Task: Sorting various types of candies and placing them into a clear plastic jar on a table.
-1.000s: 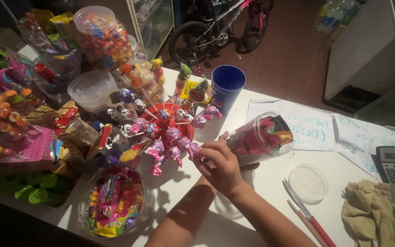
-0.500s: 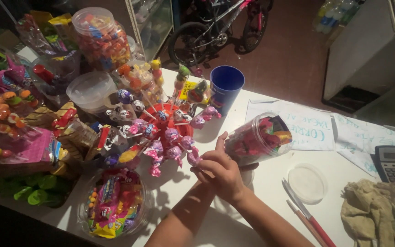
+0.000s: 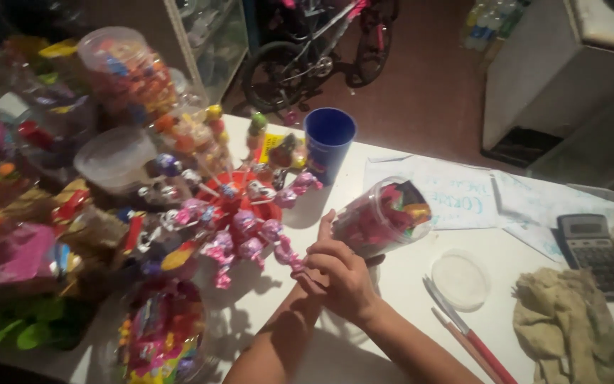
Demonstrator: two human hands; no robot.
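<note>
While the table (image 3: pixel 406 284) is crowded on its left half, the two hands meet near the middle of the head view. The right hand (image 3: pixel 346 274) lies on top, fingers curled narrow around what looks like a thin lollipop stick, though the dim light makes the stick itself hard to confirm. The left hand (image 3: pixel 305 279) is mostly hidden beneath it, so whether it is wide or closed cannot be told; only its forearm shows, running down toward 7 o'clock.

Just at 10 o'clock from the hands stands the red lollipop stand (image 3: pixel 239 213), its sticks fanning outward with pink and purple wrapped heads, the nearest of them touching or almost touching the fingers. At 1 o'clock from the hands, a clear plastic jar (image 3: pixel 381 217) of pink and red sweets lies tilted with its mouth toward the upper right. Its round clear lid (image 3: pixel 461 279) rests flat on the table at 3 o'clock. A blue cup (image 3: pixel 328 142) stands upright at 12 o'clock, behind the stand.

Red and white pencils (image 3: pixel 463 334) lie at 4 o'clock, a beige cloth (image 3: pixel 570 334) beyond them, and a calculator (image 3: pixel 591 249) near the right edge. A tub of mixed sweets (image 3: pixel 161 334) sits at 8 o'clock.
</note>
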